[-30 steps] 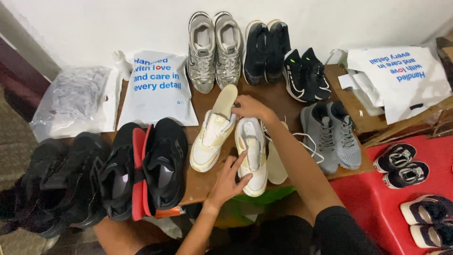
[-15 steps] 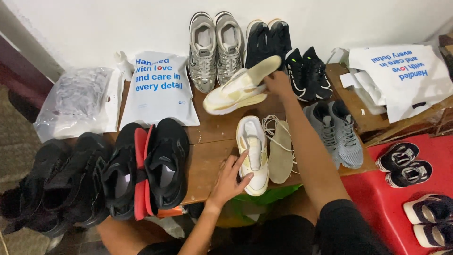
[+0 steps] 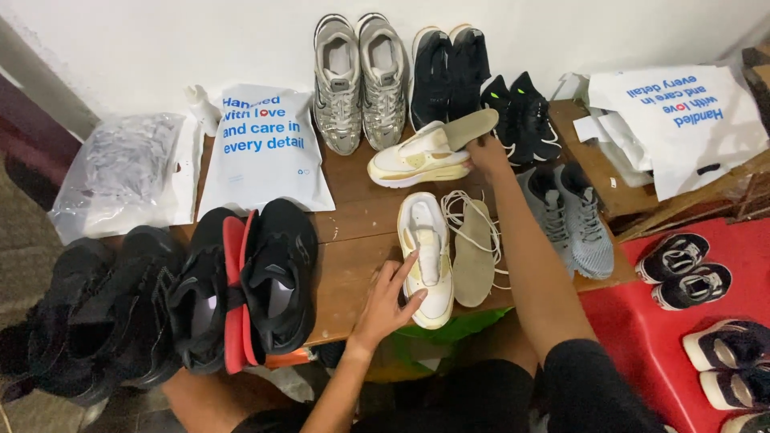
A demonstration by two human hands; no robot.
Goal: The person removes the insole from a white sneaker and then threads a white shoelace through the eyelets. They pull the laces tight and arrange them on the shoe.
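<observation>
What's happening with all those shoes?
A person is handling a pair of cream sneakers at a wooden table. The right hand holds one sneaker on its side near the back of the table, with an insole sticking out of it. The left hand rests on the other sneaker, which lies flat beside a loose insole and white laces. Black shoes, silver shoes and white bags sit around them.
</observation>
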